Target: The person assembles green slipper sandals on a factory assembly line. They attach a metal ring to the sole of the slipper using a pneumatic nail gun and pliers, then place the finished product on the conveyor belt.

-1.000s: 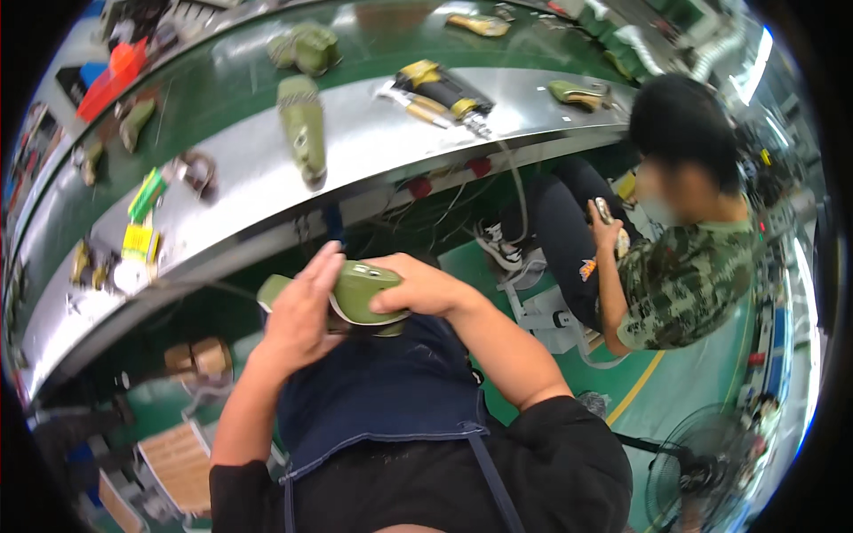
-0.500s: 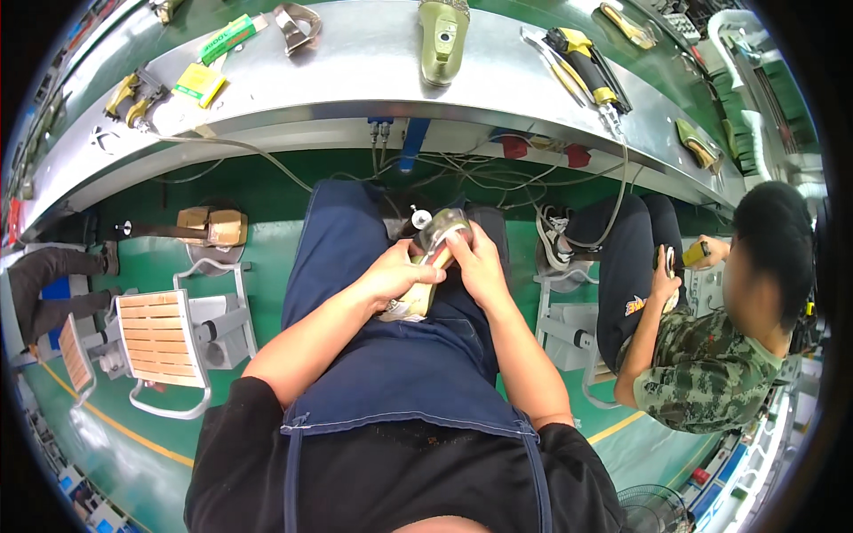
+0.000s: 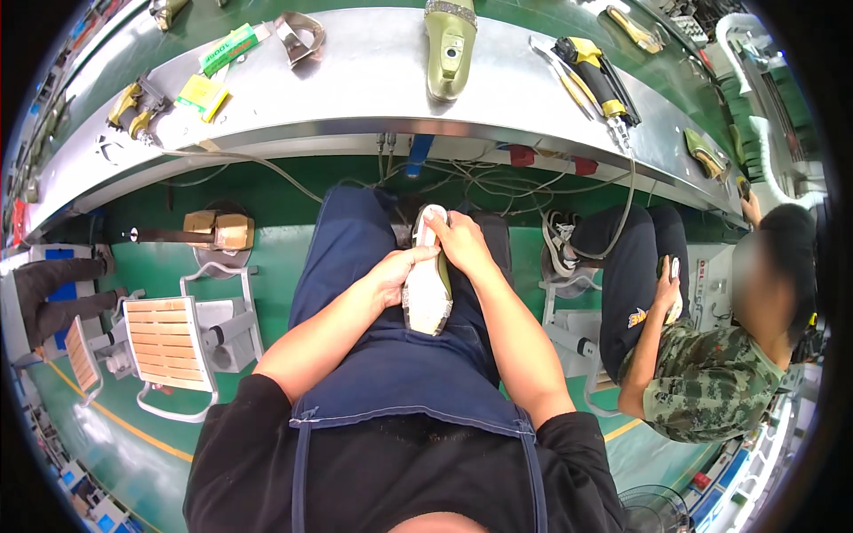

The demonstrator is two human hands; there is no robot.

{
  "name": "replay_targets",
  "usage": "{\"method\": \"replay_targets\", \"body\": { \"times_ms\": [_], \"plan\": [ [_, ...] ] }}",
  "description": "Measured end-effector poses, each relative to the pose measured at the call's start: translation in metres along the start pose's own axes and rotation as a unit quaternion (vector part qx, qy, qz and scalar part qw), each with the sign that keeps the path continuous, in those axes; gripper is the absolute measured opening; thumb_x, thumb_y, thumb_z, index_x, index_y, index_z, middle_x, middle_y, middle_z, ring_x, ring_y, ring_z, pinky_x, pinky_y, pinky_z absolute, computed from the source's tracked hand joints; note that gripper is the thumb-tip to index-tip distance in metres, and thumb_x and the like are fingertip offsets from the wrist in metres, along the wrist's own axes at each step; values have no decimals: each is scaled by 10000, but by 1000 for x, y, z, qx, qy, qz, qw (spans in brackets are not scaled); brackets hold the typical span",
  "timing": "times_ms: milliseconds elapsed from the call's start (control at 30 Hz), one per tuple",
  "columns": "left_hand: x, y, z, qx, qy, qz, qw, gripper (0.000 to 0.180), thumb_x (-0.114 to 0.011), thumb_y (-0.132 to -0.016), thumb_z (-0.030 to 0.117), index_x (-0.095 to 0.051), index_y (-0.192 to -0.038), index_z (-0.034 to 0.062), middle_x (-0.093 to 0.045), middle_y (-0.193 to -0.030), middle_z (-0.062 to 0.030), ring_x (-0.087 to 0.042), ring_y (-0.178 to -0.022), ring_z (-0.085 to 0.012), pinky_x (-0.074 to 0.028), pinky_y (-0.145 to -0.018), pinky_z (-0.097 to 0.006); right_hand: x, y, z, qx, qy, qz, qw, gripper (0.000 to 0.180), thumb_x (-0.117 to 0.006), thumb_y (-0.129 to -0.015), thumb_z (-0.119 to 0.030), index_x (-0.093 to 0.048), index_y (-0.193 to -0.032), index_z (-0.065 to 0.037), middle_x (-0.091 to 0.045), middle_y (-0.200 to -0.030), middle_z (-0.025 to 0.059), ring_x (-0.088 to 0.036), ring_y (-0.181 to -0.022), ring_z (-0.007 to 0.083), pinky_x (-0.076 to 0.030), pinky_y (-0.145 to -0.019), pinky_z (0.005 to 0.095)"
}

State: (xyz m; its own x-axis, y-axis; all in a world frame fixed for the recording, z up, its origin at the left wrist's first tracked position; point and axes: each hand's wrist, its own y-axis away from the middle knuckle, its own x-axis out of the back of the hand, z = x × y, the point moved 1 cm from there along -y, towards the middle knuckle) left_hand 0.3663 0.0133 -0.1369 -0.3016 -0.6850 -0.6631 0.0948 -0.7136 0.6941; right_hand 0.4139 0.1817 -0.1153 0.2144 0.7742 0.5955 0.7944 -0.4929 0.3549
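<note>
Over my lap, between my thighs, I hold a shoe upper on a last [image 3: 430, 306] with its pale underside facing up. Its broad end points toward me and its narrow end away. My left hand [image 3: 391, 274] is closed round its left side near the middle, the thumb lying across the underside. Round the narrow, far end my right hand [image 3: 462, 243] is closed, gripping from the right. The fingers beneath the shoe are hidden. Beyond my knees, an olive-green shoe last [image 3: 449, 64] lies on the metal workbench [image 3: 355, 75].
A yellow-black air tool [image 3: 593, 75] lies beside pliers [image 3: 569, 82] at the bench's right. To the left are another yellow tool [image 3: 131, 114], a green box [image 3: 228, 49] and a yellow box [image 3: 203, 95]. Hoses hang under the bench. A co-worker [image 3: 720, 373] sits right; a slatted chair [image 3: 164, 342] stands left.
The shoe upper has turned so its underside faces up and lies lengthwise away from me. My hands shifted along it. The co-worker's far hand moved to the bench, without the yellow tool.
</note>
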Motion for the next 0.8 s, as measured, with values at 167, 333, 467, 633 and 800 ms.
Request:
{"method": "replay_targets", "body": {
  "times_ms": [167, 333, 467, 633, 800],
  "plan": [
    [1, -2, 9, -120, -185, 74, 973, 437, -679, -1021, 277, -622, -1304, -51, -725, -1159, -129, -702, -1065, -199, -562, -935, -352, -2, 5, 13, -8, -68, -22, 997, 654, -612, -1001, -564, -691, -1070, 81, -722, -1000, 321, -718, -1021, 463, -542, -889, 496],
    [21, -41, 33, -242, -192, 107, 945, 367, -589, -1073, 233, -640, -1303, -48, -726, -1145, -99, -678, -1007, -151, -537, -919, -304, 0, 11, 32, -51, -279, -52, 958, 430, -600, -1072, -400, -710, -1176, 2, -738, -990, 73, -659, -855, 147, -523, -767, 306],
    [12, -51, 52, -242, -179, 82, 950, 275, -532, -1090, 150, -678, -1249, -21, -739, -1088, -82, -691, -944, -149, -558, -880, -309, -2, 10, 39, -85, -343, -57, 934, 394, -619, -1073, -346, -696, -1238, 4, -725, -1049, 47, -647, -893, 121, -523, -776, 289],
    [0, -53, 75, -225, -240, 38, 944, 276, -545, -1088, 164, -689, -1227, -25, -741, -1049, -69, -686, -896, -138, -561, -842, -309, -1, 0, 37, -36, -360, 1, 932, 364, -690, -1034, -240, -672, -1267, 39, -726, -1062, 70, -662, -934, 125, -541, -822, 290],
    [-9, -42, 80, -200, -280, 22, 939, 322, -597, -1065, 195, -676, -1289, -22, -735, -1071, -66, -683, -952, -151, -548, -900, -307, 2, -2, 27, 11, -287, 48, 957, 344, -703, -1019, -180, -670, -1254, 68, -734, -1066, 92, -681, -928, 126, -560, -845, 294]
  ]
}}
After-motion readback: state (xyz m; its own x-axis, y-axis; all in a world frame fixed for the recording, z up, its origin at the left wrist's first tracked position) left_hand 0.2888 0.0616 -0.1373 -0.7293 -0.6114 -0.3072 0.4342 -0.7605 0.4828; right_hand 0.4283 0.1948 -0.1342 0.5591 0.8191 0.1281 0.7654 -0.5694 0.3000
